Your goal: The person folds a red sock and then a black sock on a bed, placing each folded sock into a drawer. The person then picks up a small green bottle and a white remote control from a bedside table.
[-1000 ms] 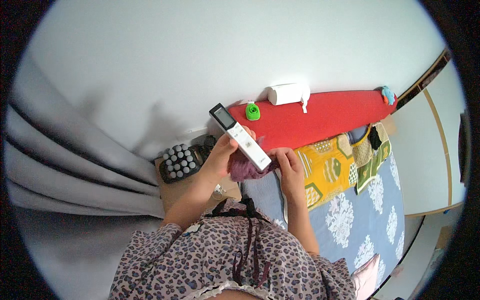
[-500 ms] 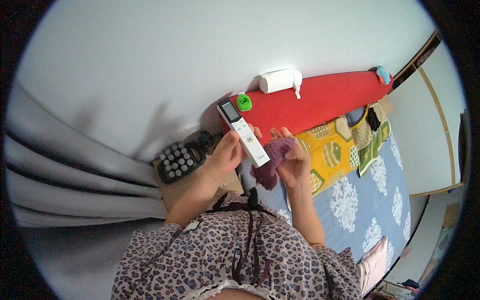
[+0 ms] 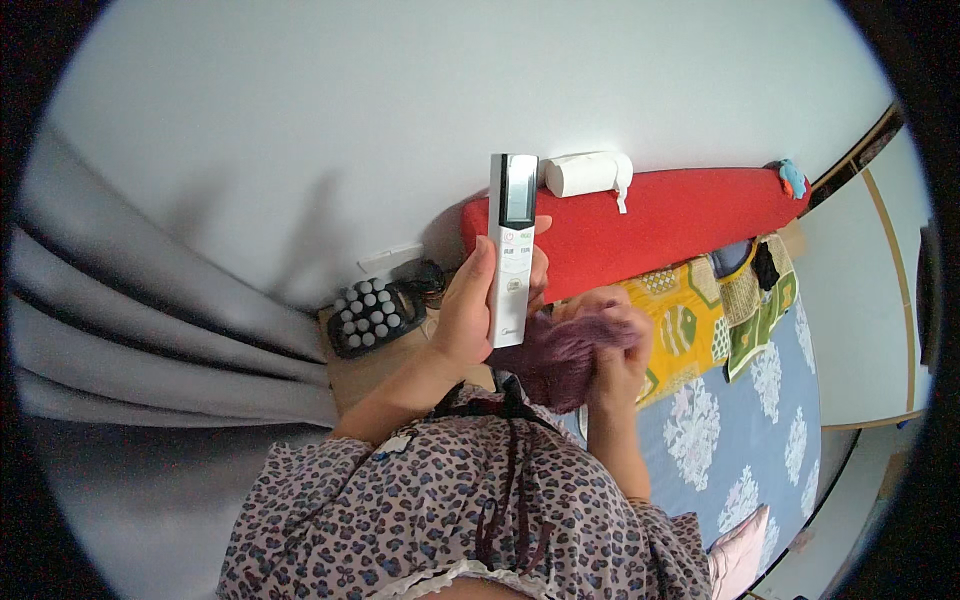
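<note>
My left hand (image 3: 468, 310) is closed around a white remote control (image 3: 512, 290) with a small display at its dark top end. The remote stands nearly upright in the picture, its buttons facing me. To its right, my right hand (image 3: 622, 352) grips a purple cloth (image 3: 558, 366) by its upper right part. The cloth hangs in folds, and its left end passes behind the lower end of the remote. Whether my left fingers also touch the cloth is hidden.
A red headboard (image 3: 660, 222) carries a white roll (image 3: 588, 174) and a small blue toy (image 3: 791, 178). Below lies a blue floral bed (image 3: 700, 430) with yellow patterned cloth (image 3: 672, 325). A black tray of grey-capped pieces (image 3: 368, 315) sits on a bedside surface, near grey curtains (image 3: 160, 350).
The remote has turned from slanted to nearly upright and moved right and up, now covering the spot where the green item showed. My right hand has shifted right, and the cloth is spread wider.
</note>
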`<state>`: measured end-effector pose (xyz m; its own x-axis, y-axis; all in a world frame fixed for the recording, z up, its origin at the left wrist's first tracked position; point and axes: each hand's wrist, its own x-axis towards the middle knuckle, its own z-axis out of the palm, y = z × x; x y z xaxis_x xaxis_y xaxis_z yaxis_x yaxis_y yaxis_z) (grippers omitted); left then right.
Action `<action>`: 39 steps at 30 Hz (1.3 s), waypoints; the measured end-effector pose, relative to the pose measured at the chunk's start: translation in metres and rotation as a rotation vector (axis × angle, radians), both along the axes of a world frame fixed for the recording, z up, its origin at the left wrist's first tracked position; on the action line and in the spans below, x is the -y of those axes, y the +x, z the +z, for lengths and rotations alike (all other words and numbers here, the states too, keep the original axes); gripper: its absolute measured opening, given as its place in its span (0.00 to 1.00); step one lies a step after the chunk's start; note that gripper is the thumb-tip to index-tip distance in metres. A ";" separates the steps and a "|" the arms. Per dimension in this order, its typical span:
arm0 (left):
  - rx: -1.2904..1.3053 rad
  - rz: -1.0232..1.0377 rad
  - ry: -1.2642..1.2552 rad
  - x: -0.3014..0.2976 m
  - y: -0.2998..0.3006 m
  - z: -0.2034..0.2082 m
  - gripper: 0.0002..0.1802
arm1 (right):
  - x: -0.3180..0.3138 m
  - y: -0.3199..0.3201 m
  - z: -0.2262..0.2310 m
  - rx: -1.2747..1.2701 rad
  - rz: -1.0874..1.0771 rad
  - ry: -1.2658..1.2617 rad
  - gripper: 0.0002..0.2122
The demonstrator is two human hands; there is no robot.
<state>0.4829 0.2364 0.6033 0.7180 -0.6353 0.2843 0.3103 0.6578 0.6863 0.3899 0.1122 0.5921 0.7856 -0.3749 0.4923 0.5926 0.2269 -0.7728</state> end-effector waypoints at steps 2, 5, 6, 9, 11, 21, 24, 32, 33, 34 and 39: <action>-0.022 0.068 -0.028 0.005 -0.006 0.014 0.34 | -0.006 -0.004 0.004 -0.021 -0.162 -0.415 0.09; 0.042 0.066 -0.044 0.006 -0.004 0.013 0.37 | -0.022 -0.001 0.006 -0.029 -0.148 -0.607 0.15; 0.073 0.076 -0.020 0.005 -0.003 0.012 0.37 | -0.023 0.001 0.004 -0.039 -0.168 -0.587 0.15; 0.085 0.072 -0.069 0.008 -0.002 0.008 0.34 | -0.029 0.007 0.005 -0.033 -0.194 -0.529 0.16; 0.094 0.122 -0.034 0.009 -0.005 0.008 0.33 | -0.030 0.009 0.007 -0.024 -0.210 -0.527 0.16; 0.122 0.050 -0.072 0.017 -0.018 0.001 0.30 | -0.034 0.014 0.003 0.054 -0.385 -0.490 0.18; 0.128 0.107 -0.011 0.016 -0.019 0.005 0.32 | -0.035 0.015 0.002 0.076 -0.389 -0.469 0.17; 0.126 0.000 -0.039 0.014 -0.015 0.018 0.35 | -0.026 0.013 0.006 0.095 -0.282 -0.510 0.15; 0.066 -0.061 -0.060 0.014 -0.017 0.013 0.35 | -0.028 0.009 0.006 0.014 -0.293 -0.476 0.14; 0.047 -0.090 -0.073 0.015 -0.019 0.011 0.35 | -0.030 0.003 0.006 -0.066 -0.304 -0.442 0.13; -0.059 -0.107 -0.084 0.012 -0.021 0.014 0.33 | -0.032 0.002 0.015 -0.243 -0.218 -0.231 0.14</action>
